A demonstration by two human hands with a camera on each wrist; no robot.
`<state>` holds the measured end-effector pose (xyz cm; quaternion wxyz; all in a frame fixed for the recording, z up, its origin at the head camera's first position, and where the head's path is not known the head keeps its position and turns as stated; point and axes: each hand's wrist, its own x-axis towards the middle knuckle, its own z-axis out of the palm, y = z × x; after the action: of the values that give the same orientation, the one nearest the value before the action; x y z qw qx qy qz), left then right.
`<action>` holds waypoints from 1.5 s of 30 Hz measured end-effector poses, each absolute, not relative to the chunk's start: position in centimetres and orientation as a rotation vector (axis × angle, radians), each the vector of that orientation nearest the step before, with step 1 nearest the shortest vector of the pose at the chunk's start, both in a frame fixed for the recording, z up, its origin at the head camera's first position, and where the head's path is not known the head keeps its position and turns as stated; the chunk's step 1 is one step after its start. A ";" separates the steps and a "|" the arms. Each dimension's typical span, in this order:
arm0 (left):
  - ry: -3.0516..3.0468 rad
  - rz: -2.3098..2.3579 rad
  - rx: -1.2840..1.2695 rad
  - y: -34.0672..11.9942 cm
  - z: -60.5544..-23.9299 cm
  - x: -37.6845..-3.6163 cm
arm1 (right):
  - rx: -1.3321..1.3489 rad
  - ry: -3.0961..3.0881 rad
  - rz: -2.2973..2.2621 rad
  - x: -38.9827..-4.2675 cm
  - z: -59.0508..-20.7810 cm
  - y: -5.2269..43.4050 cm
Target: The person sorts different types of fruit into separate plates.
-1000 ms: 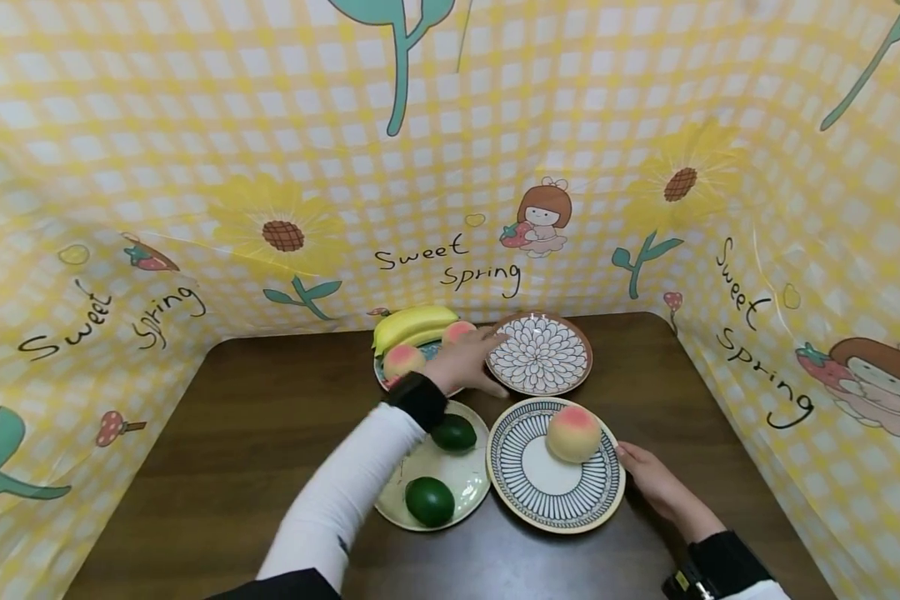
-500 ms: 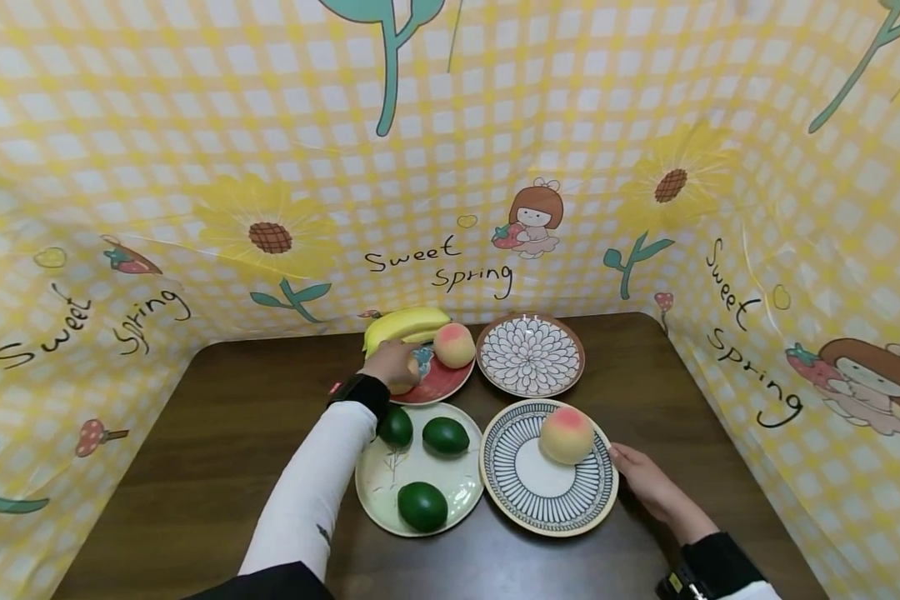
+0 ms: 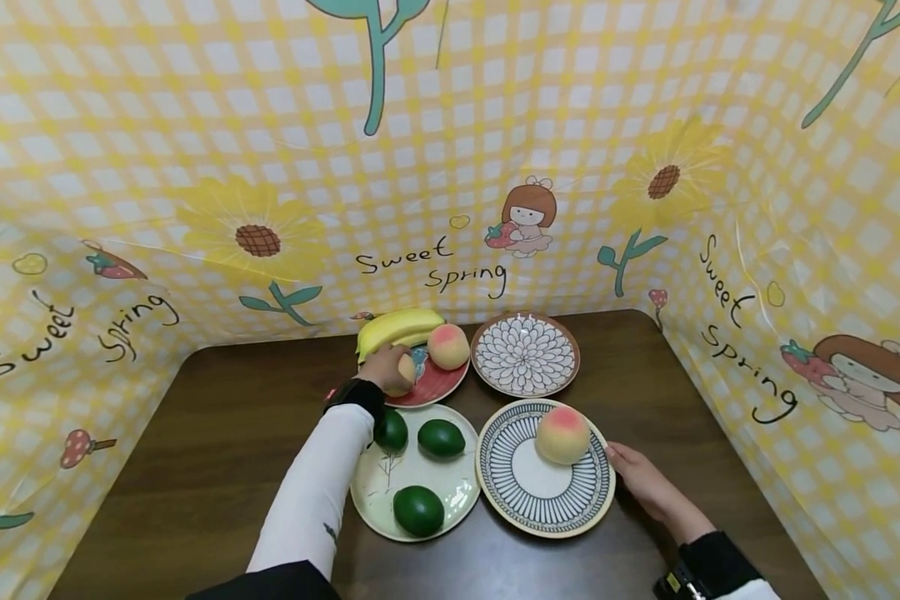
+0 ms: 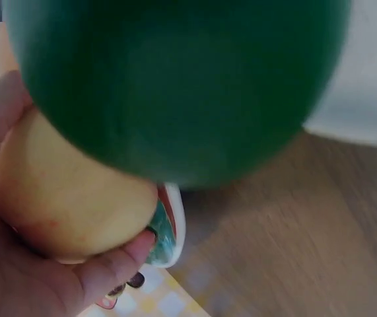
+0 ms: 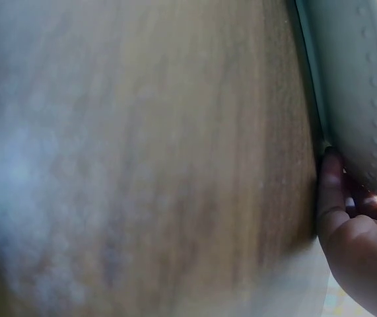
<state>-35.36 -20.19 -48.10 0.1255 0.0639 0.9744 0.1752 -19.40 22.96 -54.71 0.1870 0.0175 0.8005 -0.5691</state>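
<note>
Left hand gripping a peach on the red plate; right hand steadying the striped plate.

The left hand point(image 3: 387, 367) has its fingers point(image 4: 112, 264) curled round a peach point(image 4: 69, 198), which sits at the near edge of the red plate point(image 3: 438, 385), beside a second peach point(image 3: 448, 346) and the banana point(image 3: 397, 327). The right hand point(image 3: 637, 477) rests its fingertips point(image 5: 330, 181) against the rim of the striped plate point(image 3: 512, 492); whether they curl under the rim I cannot tell. As I judge it, the smooth round peach could slip from the grip, or the sleeve could knock the avocado point(image 3: 392, 430) close under the forearm and roll it off the pale plate point(image 3: 378, 492). The left wrist view shows the thumb and fingers wrapped round the peach, which the head view shows only small; the head view alone shows the whole table point(image 3: 217, 433), the flower plate point(image 3: 525, 357) and the third peach point(image 3: 562, 435).
</note>
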 end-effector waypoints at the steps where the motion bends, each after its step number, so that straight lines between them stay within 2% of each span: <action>1: 2.836 0.513 0.174 -20.1 -48.0 -35.2 | 0.060 2.253 -1.613 -19.4 -54.7 22.9; 17: 2.844 0.529 0.392 -16.8 -44.6 -32.8 | 0.041 2.262 -1.578 -19.6 -54.7 23.3; 24: 2.872 0.510 0.704 -11.9 -42.8 -31.2 | 0.040 2.264 -1.603 -19.6 -54.6 23.3; 32: 2.715 0.303 1.058 -5.6 -43.3 -27.7 | 0.021 2.261 -1.595 -19.5 -54.5 23.1; 37: 2.669 0.123 1.054 -3.5 -44.5 -26.3 | 0.018 2.271 -1.598 -19.6 -54.4 23.1; 45: 2.665 0.017 0.946 -2.7 -46.0 -25.7 | 0.017 2.267 -1.590 -19.6 -54.6 23.2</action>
<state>-25.75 -2.72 -45.99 0.1563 0.3304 0.9308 0.0059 -19.63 23.23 -54.57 0.1850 0.0062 0.8046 -0.5643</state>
